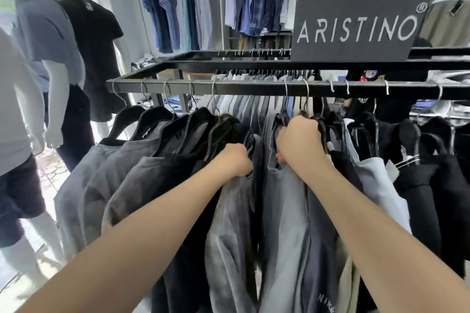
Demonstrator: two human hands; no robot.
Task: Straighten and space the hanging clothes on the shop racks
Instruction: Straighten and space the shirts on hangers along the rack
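A black metal rack rail (244, 87) runs across the view with grey, black and pale shirts hanging from it on black hangers. My left hand (235, 160) is closed on the shoulder of a grey shirt (229, 223) at the middle of the rail. My right hand (300, 140) grips the hanger and collar of the neighbouring blue-grey shirt (284, 211). A narrow gap shows between these two shirts. Left of my hands hang several grey and black shirts (142, 160), spread apart. Right of them hang pale and black shirts (417, 180), packed closer.
A dark brand sign (356, 28) stands on top of the rack. Dressed mannequins (76, 58) stand at the left by the window. Blue and striped shirts (178, 5) hang on the back wall. A second rail behind holds more garments (254, 76).
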